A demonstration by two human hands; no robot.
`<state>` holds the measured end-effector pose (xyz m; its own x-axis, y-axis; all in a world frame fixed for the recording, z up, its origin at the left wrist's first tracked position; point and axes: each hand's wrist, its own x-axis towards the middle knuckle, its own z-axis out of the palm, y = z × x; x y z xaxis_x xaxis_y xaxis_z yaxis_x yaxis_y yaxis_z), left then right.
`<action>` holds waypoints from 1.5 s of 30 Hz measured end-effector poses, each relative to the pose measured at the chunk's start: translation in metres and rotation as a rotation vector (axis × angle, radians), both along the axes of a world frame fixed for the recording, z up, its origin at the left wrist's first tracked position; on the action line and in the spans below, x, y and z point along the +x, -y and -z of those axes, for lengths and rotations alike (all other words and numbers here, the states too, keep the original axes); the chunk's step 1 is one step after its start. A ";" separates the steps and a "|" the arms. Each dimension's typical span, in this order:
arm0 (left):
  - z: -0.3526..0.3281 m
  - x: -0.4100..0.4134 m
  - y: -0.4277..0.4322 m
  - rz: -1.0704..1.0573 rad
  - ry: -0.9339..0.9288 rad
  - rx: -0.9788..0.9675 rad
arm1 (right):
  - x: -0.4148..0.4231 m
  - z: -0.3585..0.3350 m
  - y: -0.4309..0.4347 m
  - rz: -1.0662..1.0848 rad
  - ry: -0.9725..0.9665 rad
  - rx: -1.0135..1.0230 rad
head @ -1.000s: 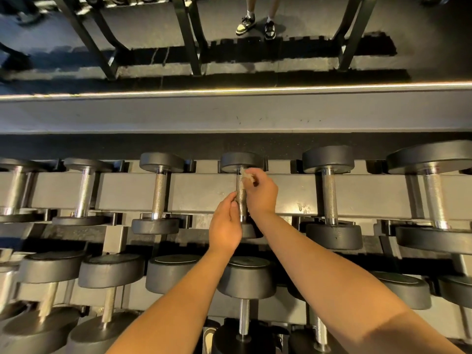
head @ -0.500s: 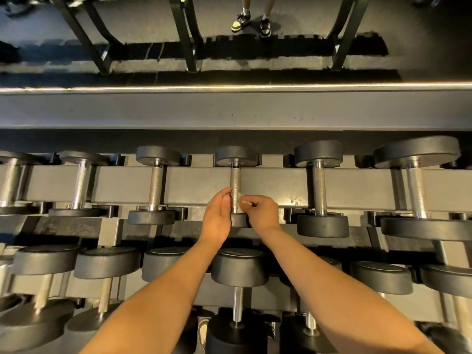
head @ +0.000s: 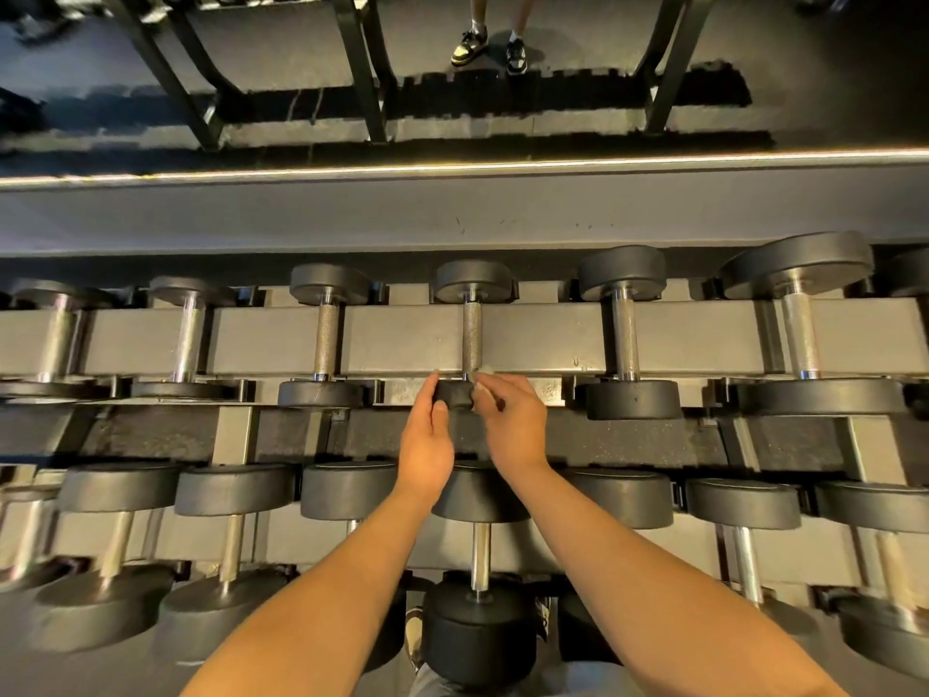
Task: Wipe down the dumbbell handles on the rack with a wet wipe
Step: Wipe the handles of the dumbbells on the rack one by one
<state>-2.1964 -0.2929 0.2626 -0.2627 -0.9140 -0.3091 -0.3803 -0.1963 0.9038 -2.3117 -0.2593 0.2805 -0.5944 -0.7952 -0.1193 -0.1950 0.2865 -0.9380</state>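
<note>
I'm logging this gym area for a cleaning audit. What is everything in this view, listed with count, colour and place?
dumbbells: at least six per row, black heads, steel handles, two rack rows
rack: one, grey, across the middle
wipe: one, whitish, at the centre upper dumbbell's near end
frame legs: several, black, top
light strip: one, bright, above rack
shoes: two, black and white, top
left hand: one, bare, at that dumbbell's near head
right hand: one, bare, pinching wipe
</note>
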 end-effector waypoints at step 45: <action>0.018 -0.029 -0.002 0.316 0.379 -0.569 | -0.022 0.025 -0.007 0.077 0.159 -0.036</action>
